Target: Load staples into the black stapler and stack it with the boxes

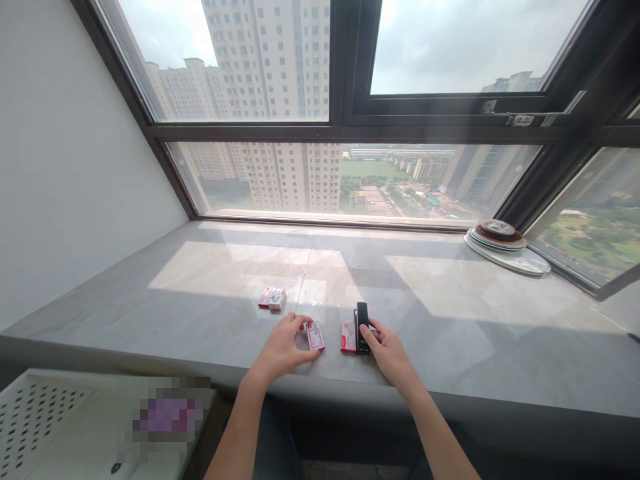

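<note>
Thumb and fingers of my left hand grip a small pink-and-white box by its ends, at or just above the grey stone sill. My right hand is closed around a black stapler, which points away from me. Against the stapler's left side lies another pink-and-white box. Farther back and to the left, a small pink-and-white box pair rests on the sill, one box partly over or against the other; their print is too small to read.
A stack of plates stands at the back right corner by the window. Below the sill's front edge, at lower left, is a white perforated basket with a blurred purple patch. The dark window frame borders the sill's back.
</note>
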### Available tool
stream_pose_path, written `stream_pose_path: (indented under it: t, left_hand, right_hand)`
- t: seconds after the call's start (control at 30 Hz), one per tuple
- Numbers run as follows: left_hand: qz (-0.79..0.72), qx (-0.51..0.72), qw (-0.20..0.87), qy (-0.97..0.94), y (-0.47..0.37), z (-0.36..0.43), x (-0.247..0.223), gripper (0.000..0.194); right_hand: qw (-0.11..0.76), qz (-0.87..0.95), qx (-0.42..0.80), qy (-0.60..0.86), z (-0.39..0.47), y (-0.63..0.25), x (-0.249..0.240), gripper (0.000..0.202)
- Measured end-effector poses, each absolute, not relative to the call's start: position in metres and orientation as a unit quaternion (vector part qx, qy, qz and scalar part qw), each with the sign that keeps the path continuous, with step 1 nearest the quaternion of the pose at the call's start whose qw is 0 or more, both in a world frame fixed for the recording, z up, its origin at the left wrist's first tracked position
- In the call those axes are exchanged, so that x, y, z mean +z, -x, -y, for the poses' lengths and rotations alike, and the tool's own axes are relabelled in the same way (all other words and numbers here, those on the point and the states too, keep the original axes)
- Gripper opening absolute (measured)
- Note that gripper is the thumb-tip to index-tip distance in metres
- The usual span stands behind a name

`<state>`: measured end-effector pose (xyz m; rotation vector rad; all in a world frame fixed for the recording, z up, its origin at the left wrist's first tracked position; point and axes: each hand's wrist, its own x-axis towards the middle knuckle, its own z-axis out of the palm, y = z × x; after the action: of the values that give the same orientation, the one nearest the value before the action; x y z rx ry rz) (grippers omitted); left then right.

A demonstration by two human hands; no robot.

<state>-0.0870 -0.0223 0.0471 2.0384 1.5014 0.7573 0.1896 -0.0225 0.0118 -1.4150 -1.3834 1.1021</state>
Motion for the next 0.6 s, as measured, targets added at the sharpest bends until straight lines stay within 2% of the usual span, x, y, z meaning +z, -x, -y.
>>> stream_pose_path:
  t: [0.1,0.37,0.43,0.53,0.6]
  left_hand:
    - [-0.487,0.313,0.252,-0.775,0.051,0.013,0.052,0.054]
    - [-0.427,0.264,0.285,-0.817,0.015,0.009,0.058,0.072]
    - [-0.425,0.292,0.266,-0.814,0.029,0.004,0.064,0.067]
    - [-0.491,0.364,0.193,-0.768,0.075,-0.016,0.072,0.044]
    - [-0.566,0.389,0.135,-0.714,0.115,-0.035,0.071,0.046]
  right_hand:
    - [0.423,0.558,0.443,0.560,0.023,-0.189,0.015,0.065]
    - [0.414,0.579,0.434,0.553,0.026,-0.191,0.026,0.057]
    - [0.416,0.577,0.433,0.554,0.026,-0.191,0.026,0.059]
    - [0.420,0.576,0.430,0.554,0.027,-0.192,0.023,0.062]
    - [0.420,0.574,0.427,0.559,0.027,-0.192,0.021,0.064]
